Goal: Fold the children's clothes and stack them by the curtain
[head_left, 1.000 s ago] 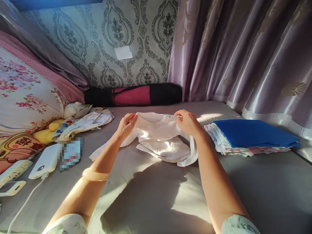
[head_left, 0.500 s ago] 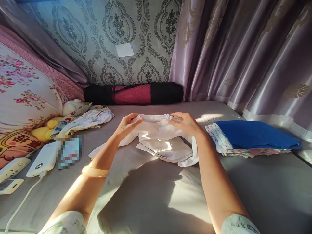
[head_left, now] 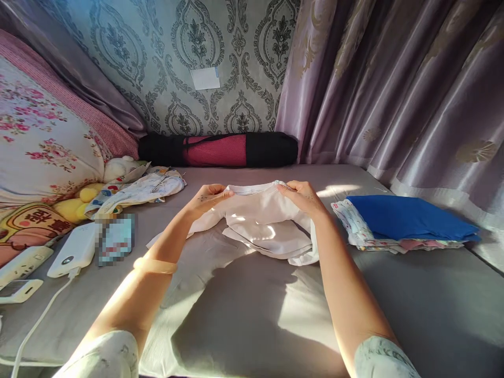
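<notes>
On grey sheet (head_left: 433, 304): gripping white shirt (head_left: 258, 211) by neckline (head_left: 252, 189) with left hand (head_left: 205, 201) and right hand (head_left: 302, 197); not yet folded, unlike stacked clothes (head_left: 413, 218).

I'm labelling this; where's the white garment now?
In the head view's centre, the white garment sits left of the blue cloth, its neckline held by left hand and right hand.

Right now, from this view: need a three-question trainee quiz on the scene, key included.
1. True or false: the left hand and right hand both hold the white garment by its far edge.
2. Fill in: the top cloth on the folded stack is ____.
3. Multiple choice: what lies nearest the patterned wallpaper?
A) white cable
B) black-and-red roll
C) yellow plush toy

Key: 1. True. 2. Blue. 3. B.
</notes>
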Tool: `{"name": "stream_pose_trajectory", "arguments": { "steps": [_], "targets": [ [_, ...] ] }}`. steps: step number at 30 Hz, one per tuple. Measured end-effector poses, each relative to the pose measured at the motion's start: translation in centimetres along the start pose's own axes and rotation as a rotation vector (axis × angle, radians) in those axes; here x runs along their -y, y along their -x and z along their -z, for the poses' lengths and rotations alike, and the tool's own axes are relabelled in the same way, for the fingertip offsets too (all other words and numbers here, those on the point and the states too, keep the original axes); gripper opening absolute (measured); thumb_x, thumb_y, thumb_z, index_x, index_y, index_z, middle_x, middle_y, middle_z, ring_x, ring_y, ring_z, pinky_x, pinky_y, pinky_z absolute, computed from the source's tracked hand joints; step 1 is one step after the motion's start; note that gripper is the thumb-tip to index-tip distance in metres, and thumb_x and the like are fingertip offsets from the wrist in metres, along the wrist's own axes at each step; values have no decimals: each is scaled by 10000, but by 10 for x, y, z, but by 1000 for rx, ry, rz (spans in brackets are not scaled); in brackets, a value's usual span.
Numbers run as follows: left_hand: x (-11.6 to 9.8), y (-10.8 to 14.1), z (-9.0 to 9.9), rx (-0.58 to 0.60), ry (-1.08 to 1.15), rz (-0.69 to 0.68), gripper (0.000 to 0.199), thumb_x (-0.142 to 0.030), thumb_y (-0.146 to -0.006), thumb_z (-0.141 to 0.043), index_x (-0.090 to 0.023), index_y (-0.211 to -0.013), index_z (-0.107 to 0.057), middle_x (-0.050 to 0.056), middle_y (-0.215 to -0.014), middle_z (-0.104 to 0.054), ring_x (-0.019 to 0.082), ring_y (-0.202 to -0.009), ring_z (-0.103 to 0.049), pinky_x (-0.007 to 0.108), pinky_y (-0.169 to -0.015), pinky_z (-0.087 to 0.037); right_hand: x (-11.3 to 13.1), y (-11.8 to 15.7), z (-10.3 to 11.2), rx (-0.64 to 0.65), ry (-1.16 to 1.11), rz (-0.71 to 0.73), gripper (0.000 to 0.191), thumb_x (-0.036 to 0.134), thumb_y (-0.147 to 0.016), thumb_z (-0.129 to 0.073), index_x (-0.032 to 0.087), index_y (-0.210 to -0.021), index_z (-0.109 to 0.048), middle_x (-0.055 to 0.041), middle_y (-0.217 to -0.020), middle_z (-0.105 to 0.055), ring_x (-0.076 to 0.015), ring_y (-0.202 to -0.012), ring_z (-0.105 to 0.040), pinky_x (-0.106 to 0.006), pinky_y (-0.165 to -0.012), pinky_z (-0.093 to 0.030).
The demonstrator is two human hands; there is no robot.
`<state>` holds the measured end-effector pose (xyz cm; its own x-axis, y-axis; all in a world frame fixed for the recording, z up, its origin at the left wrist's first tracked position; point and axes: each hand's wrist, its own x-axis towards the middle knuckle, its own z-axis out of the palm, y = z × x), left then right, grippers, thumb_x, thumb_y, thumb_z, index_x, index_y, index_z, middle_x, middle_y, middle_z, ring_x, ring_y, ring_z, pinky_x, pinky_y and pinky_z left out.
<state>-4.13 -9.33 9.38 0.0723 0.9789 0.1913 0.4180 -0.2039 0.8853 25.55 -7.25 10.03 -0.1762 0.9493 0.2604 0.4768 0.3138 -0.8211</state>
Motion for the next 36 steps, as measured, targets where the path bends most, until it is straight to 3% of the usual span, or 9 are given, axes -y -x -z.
{"name": "stream_pose_trajectory", "arguments": {
  "steps": [3,7,11,18,24,27,31,34,36],
  "targets": [
    [11,5,13,140,-13,33,474,-619,-672,-751,-170,-820,-719,8,-678,-617,121,-587,-492,241,-507,-344,3,3,2,7,-32,-36,564,679,-774,-592,233,-583,-304,65,-590,-244,-104,-571,-253,-273,-533,-174],
    [20,15,25,82,23,34,555,-664,-702,-700,-150,-905,-738,45,-763,-671,150,-657,-539,243,-533,-374,12,5,4,46,-4,-114,547,708,-741,-589,232,-594,-364,72,-558,-252,-102,-543,-279,-254,-502,-184],
    [7,25,30,-26,72,-4,567,-680,-699,-694,-155,-912,-727,42,-773,-672,153,-674,-539,247,-558,-388,23,3,11,121,74,-169,527,733,-727,-569,224,-638,-465,65,-553,-346,-112,-544,-363,-237,-486,-233],
    [-48,34,52,-107,56,-132,504,-637,-647,-752,-160,-808,-725,17,-723,-662,148,-660,-537,260,-575,-410,69,10,43,62,281,74,573,712,-757,-558,200,-521,-457,48,-511,-359,-110,-568,-387,-259,-517,-229],
    [-120,44,99,-129,-29,-219,483,-552,-671,-751,-140,-923,-728,10,-797,-682,155,-748,-585,317,-711,-482,129,24,88,152,49,87,471,671,-726,-677,203,-672,-682,2,-594,-600,-171,-629,-564,-261,-529,-371],
    [-138,44,119,-161,-116,-279,494,-493,-745,-708,-108,-1055,-695,4,-877,-674,142,-805,-583,344,-782,-468,146,25,104,220,6,116,374,596,-718,-732,223,-754,-730,-20,-674,-671,-196,-679,-608,-277,-556,-421],
    [-129,31,119,-161,-240,-199,388,-441,-733,-711,-108,-932,-717,-8,-757,-631,116,-717,-537,271,-690,-428,139,17,101,205,211,148,239,453,-711,-756,217,-747,-742,4,-656,-659,-178,-672,-586,-281,-595,-410],
    [-117,18,109,-188,-277,-116,325,-409,-700,-723,-113,-834,-721,-2,-689,-609,126,-682,-499,251,-626,-383,127,8,93,102,429,180,184,368,-755,-711,193,-701,-731,20,-580,-604,-167,-651,-556,-293,-622,-384],
    [-117,14,104,-221,-307,-142,332,-402,-723,-704,-97,-853,-722,0,-688,-605,131,-692,-498,258,-647,-389,127,4,91,3,519,222,169,331,-790,-684,186,-716,-729,10,-600,-614,-181,-698,-573,-303,-664,-389]
  ]
}}
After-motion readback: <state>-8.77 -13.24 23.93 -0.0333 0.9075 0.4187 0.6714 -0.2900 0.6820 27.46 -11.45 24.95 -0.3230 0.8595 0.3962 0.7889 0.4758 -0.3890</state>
